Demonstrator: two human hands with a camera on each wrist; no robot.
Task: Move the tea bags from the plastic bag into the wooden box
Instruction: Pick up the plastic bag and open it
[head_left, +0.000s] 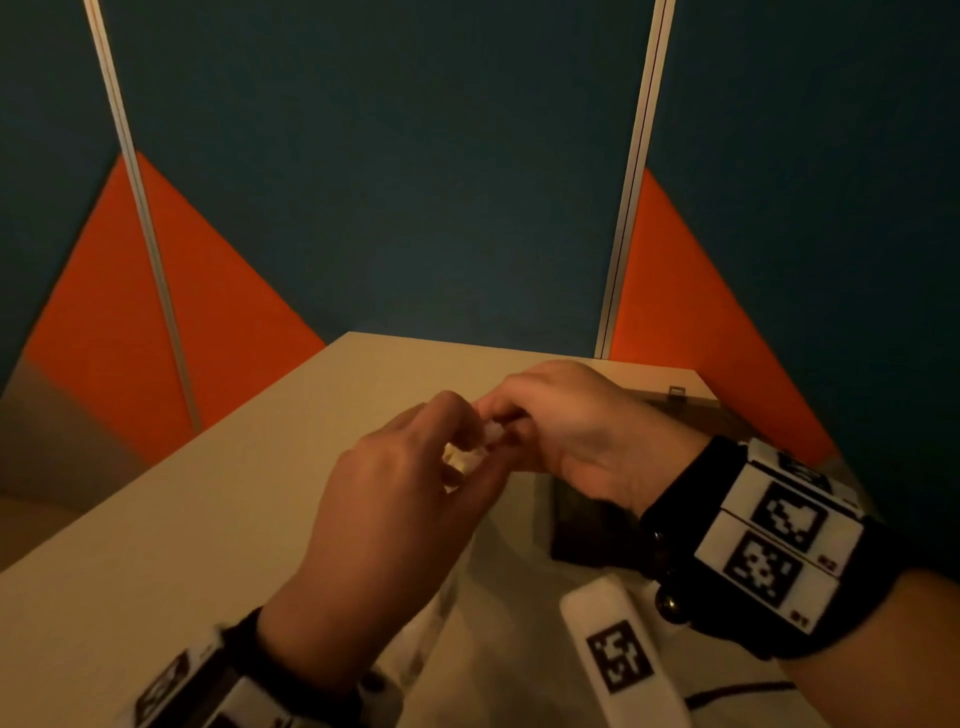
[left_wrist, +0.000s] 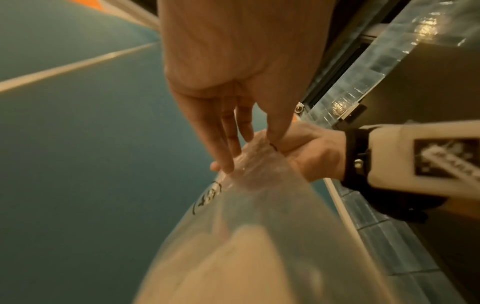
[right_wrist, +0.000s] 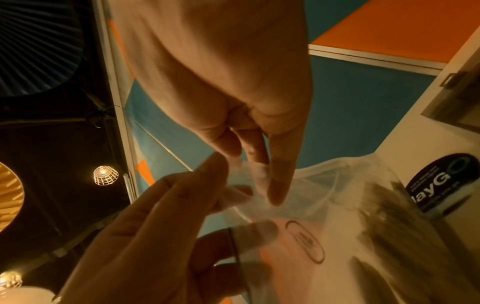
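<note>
Both hands meet above the table and pinch the mouth of a clear plastic bag (head_left: 470, 582), which hangs below them. In the head view my left hand (head_left: 467, 444) holds the bag's top edge from the left and my right hand (head_left: 498, 423) holds it from the right. The left wrist view shows left fingers (left_wrist: 231, 162) on the crumpled bag mouth (left_wrist: 259, 181), with pale blurred tea bags (left_wrist: 233, 267) inside. Right fingers (right_wrist: 275, 193) press the bag (right_wrist: 324, 205) in the right wrist view. The dark wooden box (head_left: 587, 525) sits under my right wrist.
The beige table (head_left: 208, 519) ends near blue and orange partition walls (head_left: 389, 208). A metal clasp (head_left: 675, 392) shows on the box's far side. A black round label (right_wrist: 441, 185) lies on the table beside the bag.
</note>
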